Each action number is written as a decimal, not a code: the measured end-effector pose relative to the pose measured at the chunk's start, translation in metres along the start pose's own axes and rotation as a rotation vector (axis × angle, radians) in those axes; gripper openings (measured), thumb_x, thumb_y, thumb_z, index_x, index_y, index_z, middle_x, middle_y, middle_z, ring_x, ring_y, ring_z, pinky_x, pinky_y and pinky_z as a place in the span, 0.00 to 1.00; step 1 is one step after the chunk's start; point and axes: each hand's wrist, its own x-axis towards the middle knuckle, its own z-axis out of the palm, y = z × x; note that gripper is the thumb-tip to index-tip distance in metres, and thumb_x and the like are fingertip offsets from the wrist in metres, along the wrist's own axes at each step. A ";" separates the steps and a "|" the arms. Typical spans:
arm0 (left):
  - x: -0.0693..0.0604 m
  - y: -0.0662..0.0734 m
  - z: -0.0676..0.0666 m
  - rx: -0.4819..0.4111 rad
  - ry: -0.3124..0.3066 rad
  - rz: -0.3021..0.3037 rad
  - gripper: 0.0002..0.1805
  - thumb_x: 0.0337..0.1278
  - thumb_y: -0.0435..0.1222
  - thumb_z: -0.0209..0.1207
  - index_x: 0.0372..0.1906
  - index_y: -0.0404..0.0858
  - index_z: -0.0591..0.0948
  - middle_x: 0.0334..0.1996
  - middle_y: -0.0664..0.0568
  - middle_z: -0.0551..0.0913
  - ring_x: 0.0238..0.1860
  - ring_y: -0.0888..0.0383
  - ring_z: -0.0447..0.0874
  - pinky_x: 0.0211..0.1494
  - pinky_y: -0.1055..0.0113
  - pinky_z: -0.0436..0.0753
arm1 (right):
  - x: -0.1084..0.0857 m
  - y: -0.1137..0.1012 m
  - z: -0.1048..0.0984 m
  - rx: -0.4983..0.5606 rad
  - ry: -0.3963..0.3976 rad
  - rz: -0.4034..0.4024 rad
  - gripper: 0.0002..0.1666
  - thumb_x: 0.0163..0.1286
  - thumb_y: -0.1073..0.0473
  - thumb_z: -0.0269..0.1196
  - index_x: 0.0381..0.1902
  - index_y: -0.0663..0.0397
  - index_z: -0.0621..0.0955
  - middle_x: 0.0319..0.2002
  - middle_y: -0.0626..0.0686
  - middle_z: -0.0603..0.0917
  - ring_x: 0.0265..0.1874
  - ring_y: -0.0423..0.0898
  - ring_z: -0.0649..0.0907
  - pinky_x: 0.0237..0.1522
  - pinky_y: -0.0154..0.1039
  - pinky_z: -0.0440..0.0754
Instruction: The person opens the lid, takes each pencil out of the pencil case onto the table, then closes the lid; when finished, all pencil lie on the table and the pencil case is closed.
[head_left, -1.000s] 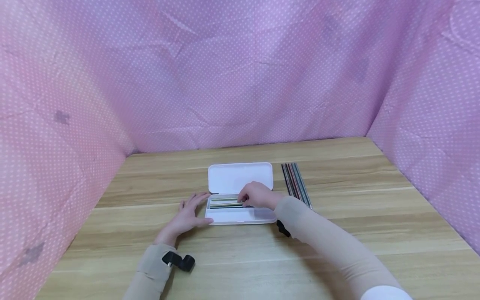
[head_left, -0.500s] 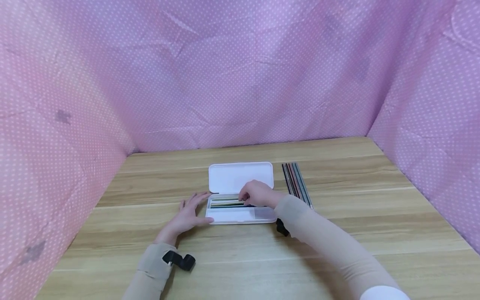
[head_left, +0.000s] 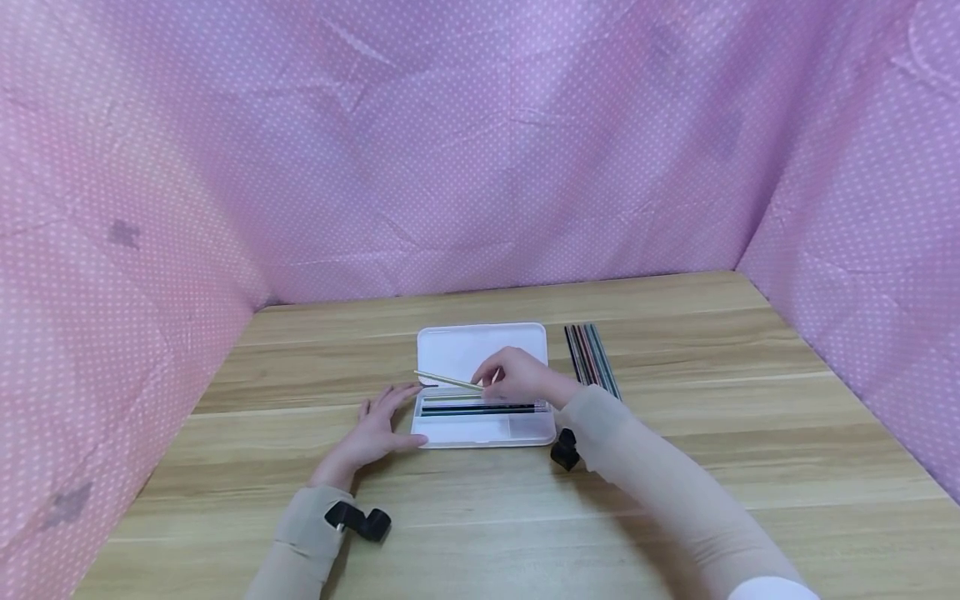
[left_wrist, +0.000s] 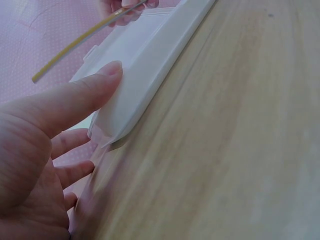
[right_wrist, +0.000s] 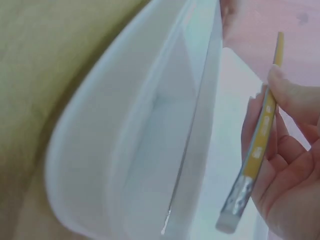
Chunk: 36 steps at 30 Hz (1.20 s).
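My right hand (head_left: 517, 375) pinches a yellow pencil (head_left: 448, 381) between thumb and fingers, above an open white pencil case (head_left: 457, 431). In the right wrist view the pencil (right_wrist: 258, 145) shows a metal ferrule and a white eraser at its near end. My left hand (head_left: 375, 437) rests at the left end of the case, its fingers spread and fairly straight. In the left wrist view its thumb (left_wrist: 95, 90) lies against the case's side. Several pencils, dark and light (head_left: 457, 410), lie lengthwise in the case's rear compartment, partly behind my right hand.
Right of the case, several pencils (head_left: 588, 358) in dark, red and grey-blue tones lie side by side on the wooden table (head_left: 480, 517). The case's lid (head_left: 472, 346) is folded back flat. Pink dotted cloth (head_left: 480, 167) hangs behind and at both sides.
My right hand has risen out of the case, lifting the yellow pencil, which now tilts above the rear compartment. Dark pencils beneath have come into view. The left hand has stayed in place.
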 end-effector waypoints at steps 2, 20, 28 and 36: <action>0.000 0.000 0.000 -0.002 0.002 0.004 0.45 0.44 0.43 0.70 0.70 0.42 0.63 0.72 0.40 0.57 0.74 0.36 0.37 0.69 0.37 0.27 | -0.001 0.001 -0.001 0.047 0.011 0.021 0.11 0.60 0.66 0.65 0.42 0.55 0.86 0.29 0.47 0.81 0.30 0.40 0.78 0.34 0.32 0.77; 0.000 0.000 0.001 -0.003 0.008 0.007 0.45 0.44 0.43 0.70 0.69 0.42 0.64 0.71 0.41 0.58 0.74 0.35 0.38 0.69 0.37 0.27 | -0.022 0.018 -0.008 0.292 0.130 0.187 0.14 0.63 0.63 0.64 0.48 0.54 0.83 0.36 0.50 0.81 0.34 0.44 0.77 0.36 0.34 0.75; 0.000 -0.002 0.002 -0.004 0.001 -0.005 0.45 0.44 0.44 0.70 0.70 0.42 0.63 0.72 0.41 0.58 0.74 0.36 0.36 0.69 0.37 0.26 | -0.036 0.033 -0.013 0.320 0.147 0.192 0.16 0.64 0.61 0.63 0.50 0.54 0.81 0.39 0.52 0.80 0.35 0.44 0.79 0.38 0.35 0.78; 0.000 -0.001 0.002 -0.005 0.008 0.003 0.45 0.44 0.44 0.70 0.70 0.41 0.63 0.72 0.41 0.58 0.74 0.35 0.37 0.69 0.36 0.26 | -0.052 0.049 -0.026 0.387 0.220 0.239 0.19 0.66 0.59 0.61 0.54 0.57 0.79 0.41 0.52 0.80 0.37 0.43 0.77 0.38 0.33 0.75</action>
